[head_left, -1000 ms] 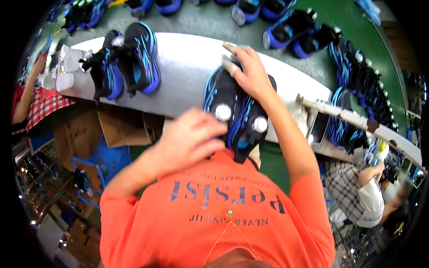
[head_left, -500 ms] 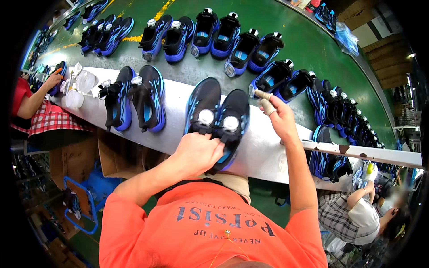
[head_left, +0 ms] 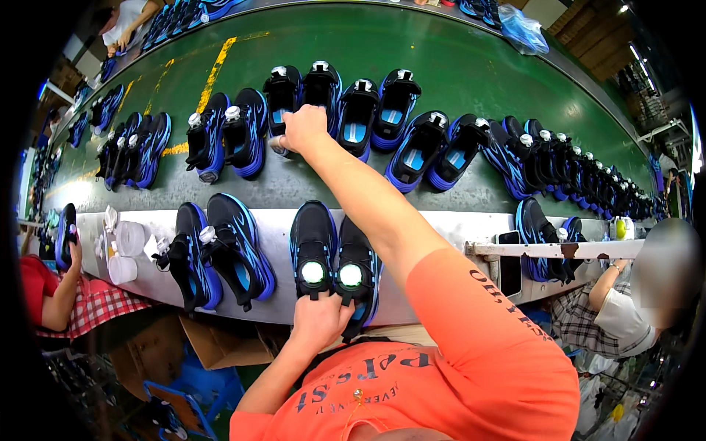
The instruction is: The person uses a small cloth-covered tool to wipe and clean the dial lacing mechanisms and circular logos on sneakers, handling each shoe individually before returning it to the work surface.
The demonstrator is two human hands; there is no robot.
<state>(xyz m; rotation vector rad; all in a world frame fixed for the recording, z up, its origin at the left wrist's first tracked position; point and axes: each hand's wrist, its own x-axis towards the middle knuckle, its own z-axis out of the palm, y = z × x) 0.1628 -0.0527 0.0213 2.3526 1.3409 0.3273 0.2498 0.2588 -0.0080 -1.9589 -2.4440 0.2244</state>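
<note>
Left hand [head_left: 320, 321] with fingers pinching near shoe pair [head_left: 312, 235], pair toes-away on silver tabletop [head_left: 471, 224], right hand [head_left: 304, 128] stretched over to far shoe pair [head_left: 323, 87], its finger grip unclear, cannot tell, another shoe pair [head_left: 239, 246] just left of near one.

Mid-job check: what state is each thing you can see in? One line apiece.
Left hand, curled at the front shoes' openings; exact grip unclear
Right hand, outstretched at a far shoe; grip unclear
Front shoes, side by side, toes pointing away
Front dials, bright white, facing up
Left shoes, side by side, untouched
Clear tubs, close together; lids unclear
Cardboard box, open
Plastic bag, crumpled
</note>
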